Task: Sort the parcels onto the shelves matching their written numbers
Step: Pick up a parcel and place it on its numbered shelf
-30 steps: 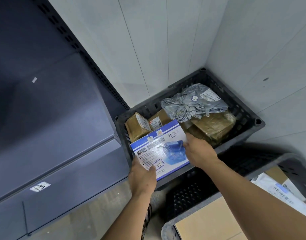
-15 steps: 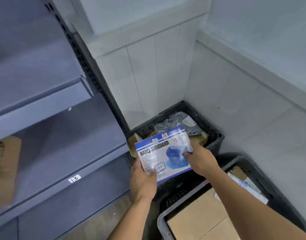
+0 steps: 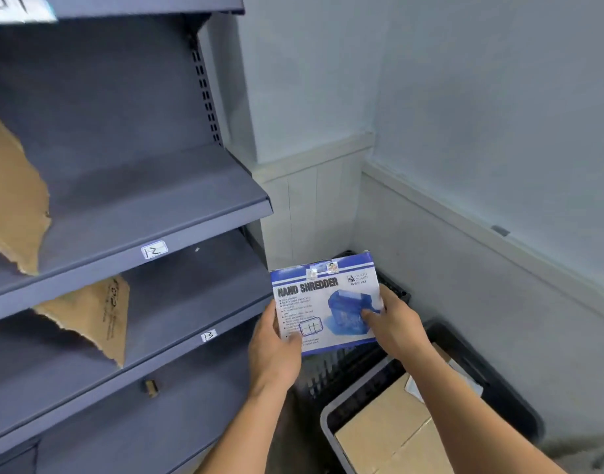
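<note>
Parcels [image 3: 17,200] lie on the left shelves [image 3: 157,206]; left hand [image 3: 273,347] and right hand [image 3: 396,323] pinch the shredder box [image 3: 328,295], apparently marked 11, thumbs on front, unshelved; near crate [image 3: 324,419] holds more.

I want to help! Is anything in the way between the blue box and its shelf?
Nothing visible does. The left hand and right hand hold the blue box, marked 11, in open air. Label 12 and label 13 read clearly; the top label is blurred, so its shelf is unsure.
</note>
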Demonstrator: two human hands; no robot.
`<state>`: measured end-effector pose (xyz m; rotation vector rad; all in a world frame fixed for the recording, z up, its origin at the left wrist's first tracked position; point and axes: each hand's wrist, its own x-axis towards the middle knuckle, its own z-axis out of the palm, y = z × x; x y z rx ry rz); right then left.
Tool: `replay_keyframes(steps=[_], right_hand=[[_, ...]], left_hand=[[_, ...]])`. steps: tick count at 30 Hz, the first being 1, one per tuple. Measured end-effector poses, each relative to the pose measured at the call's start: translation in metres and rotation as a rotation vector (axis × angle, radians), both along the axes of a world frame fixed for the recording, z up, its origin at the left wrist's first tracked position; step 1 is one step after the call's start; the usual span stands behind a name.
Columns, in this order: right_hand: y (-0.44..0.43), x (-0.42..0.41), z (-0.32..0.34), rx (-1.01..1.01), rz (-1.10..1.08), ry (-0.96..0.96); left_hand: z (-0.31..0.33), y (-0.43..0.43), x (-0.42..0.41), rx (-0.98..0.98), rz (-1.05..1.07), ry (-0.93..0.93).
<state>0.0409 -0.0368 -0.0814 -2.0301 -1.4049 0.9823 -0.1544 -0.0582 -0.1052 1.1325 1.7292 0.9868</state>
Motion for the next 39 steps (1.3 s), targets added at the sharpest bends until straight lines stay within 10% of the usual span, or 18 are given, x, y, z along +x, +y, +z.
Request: replay_keyframes(steps=[39], right_hand=[[-0.244,-0.142,0.129,0.482,0.51,0.302]], left_hand=[[0.147,-0.311,-0.115,0.428,0.555,-0.043]])
